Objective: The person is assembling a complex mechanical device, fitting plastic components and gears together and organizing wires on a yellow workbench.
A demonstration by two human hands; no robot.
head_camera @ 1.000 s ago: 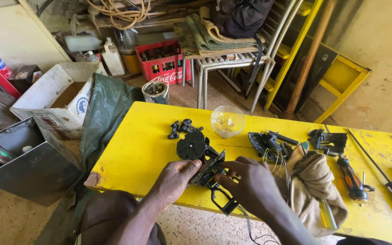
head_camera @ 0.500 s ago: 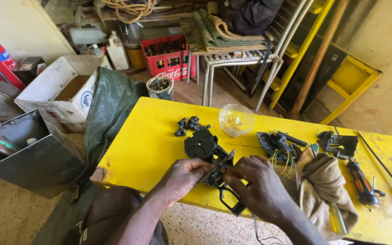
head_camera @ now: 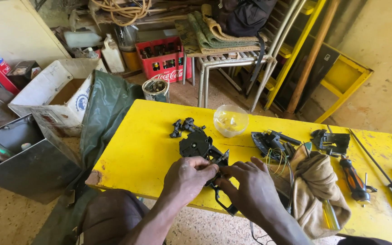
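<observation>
Off the bench's left end stand a grey metal box [head_camera: 21, 163], a white carton [head_camera: 55, 97] and a green tarp [head_camera: 107, 113] that hangs against the bench's left edge. The yellow bench [head_camera: 137, 149] fills the middle of the view. Near its far edge lie small black parts [head_camera: 184, 127], and just right of them a clear bowl [head_camera: 231, 120].

At the near edge, about the middle, the left hand [head_camera: 189, 177] has its fingers curled closed on a black mechanism [head_camera: 205, 152]; its round part [head_camera: 195, 144] shows just beyond the knuckles. The right hand [head_camera: 246, 188] meets the left, its fingertips pinched on the same mechanism, whose black loop [head_camera: 225, 206] hangs out over the near edge below the hands. The exact grip under the fingers is hidden.

Right of the hands a second black assembly [head_camera: 268, 143] with thin coloured wires [head_camera: 275, 159] lies on the bench, touching a tan rag [head_camera: 316, 190] that droops over the near edge. Further right are a black bracket [head_camera: 330, 141], an orange-handled screwdriver [head_camera: 354, 179] and, toward the right end, a long black rod [head_camera: 377, 170].
</observation>
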